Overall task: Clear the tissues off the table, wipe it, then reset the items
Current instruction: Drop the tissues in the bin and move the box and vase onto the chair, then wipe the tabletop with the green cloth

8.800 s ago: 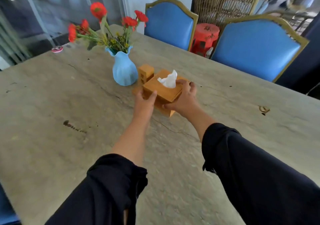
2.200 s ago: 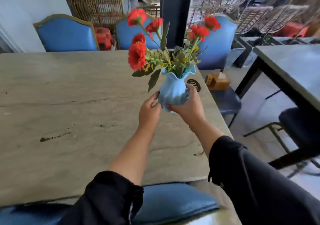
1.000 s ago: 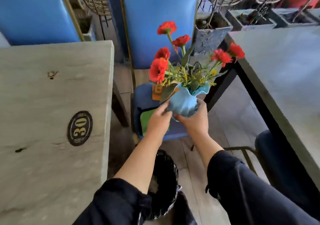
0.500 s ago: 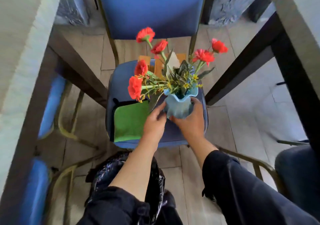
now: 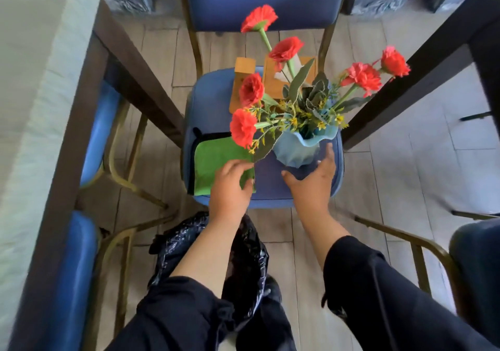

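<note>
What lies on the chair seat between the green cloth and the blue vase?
In the head view, only bare blue seat lies between the green cloth and the vase.

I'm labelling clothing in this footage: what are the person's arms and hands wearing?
Both arms wear loose black long sleeves, pushed up so the forearms are bare. The left sleeve bunches near the elbow, and so does the right sleeve. The left hand and right hand are bare: no gloves, and no rings, watch or bracelet that I can see.

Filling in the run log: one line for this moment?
vase on chair seat | right hand open beside it | left hand on green cloth
</note>
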The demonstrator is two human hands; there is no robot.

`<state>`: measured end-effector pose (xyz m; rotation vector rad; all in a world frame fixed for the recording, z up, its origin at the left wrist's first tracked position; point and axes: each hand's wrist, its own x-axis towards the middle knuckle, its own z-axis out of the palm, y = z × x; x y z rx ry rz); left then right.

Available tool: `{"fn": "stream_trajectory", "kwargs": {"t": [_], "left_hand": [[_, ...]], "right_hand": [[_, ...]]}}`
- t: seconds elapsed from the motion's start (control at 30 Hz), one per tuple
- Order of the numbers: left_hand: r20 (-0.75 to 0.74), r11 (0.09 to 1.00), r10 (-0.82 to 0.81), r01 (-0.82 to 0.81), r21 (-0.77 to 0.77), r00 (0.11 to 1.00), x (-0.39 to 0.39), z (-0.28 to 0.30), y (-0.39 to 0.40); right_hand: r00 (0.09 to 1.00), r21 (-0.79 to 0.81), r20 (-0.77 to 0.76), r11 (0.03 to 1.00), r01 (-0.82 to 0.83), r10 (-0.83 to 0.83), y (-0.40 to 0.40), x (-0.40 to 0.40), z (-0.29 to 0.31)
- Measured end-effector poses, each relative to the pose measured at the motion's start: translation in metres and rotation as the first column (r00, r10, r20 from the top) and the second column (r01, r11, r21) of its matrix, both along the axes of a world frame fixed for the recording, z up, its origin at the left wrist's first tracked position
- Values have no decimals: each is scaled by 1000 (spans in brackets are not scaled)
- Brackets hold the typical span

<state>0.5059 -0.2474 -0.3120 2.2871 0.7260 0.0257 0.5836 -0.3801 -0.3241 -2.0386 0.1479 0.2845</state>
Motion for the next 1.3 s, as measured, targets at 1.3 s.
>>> {"fn": "stream_trajectory", "kwargs": {"t": [1.3], "left_hand": [[292,954,46,45,-296,955,-343,300,125]], "right_hand": [[848,-66,269,887,-457,456,125,-323,335]]}}
